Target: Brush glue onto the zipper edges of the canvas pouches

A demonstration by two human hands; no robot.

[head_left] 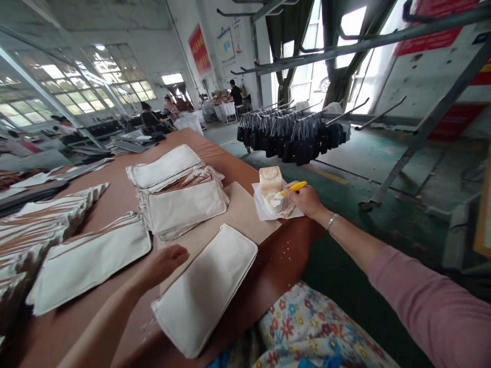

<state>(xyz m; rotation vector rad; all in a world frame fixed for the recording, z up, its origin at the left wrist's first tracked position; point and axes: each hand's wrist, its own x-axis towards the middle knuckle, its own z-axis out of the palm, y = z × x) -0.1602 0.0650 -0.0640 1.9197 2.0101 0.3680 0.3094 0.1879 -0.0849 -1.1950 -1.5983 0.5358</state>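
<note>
My right hand (305, 200) is closed around a yellow-handled tool (297, 186). The tool's tip reaches the white paste in an open tub (274, 200), whose lid or block-like part (270, 177) stands behind it. My left hand (171, 259) has its fingers curled in beside a cream rectangular panel (207, 289); whether it holds anything is hidden. That panel lies slantwise near the table's front edge, partly over a tan sheet (245, 209). Stacks of similar cream panels (187, 204) lie beyond the left hand.
Another cream stack (94, 260) and a fanned row of panels (49, 220) cover the left of the brown table (184, 140). A metal rack (406, 148) with hanging black pieces (295, 138) stands beyond the right edge. People sit working in the background.
</note>
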